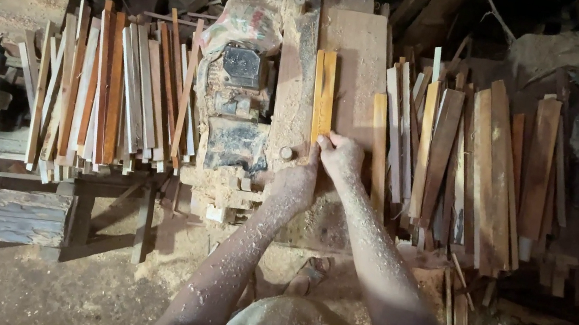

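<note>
The saw table (293,87) is dusty. Left of it lies a big pile of sticks (112,94); right of it, another pile (473,159). On the table lies a yellow strip (323,95). The right hand (340,155) pinches its near end. The left hand (294,182) presses flat beside it, fingers closed.

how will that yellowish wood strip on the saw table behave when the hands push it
The yellowish wood strip looks rigid, so it should probably slide rather than bend. It is thin and narrow, so likely light. Sawdust on the saw table may let it skid sideways under the right hand.
</note>
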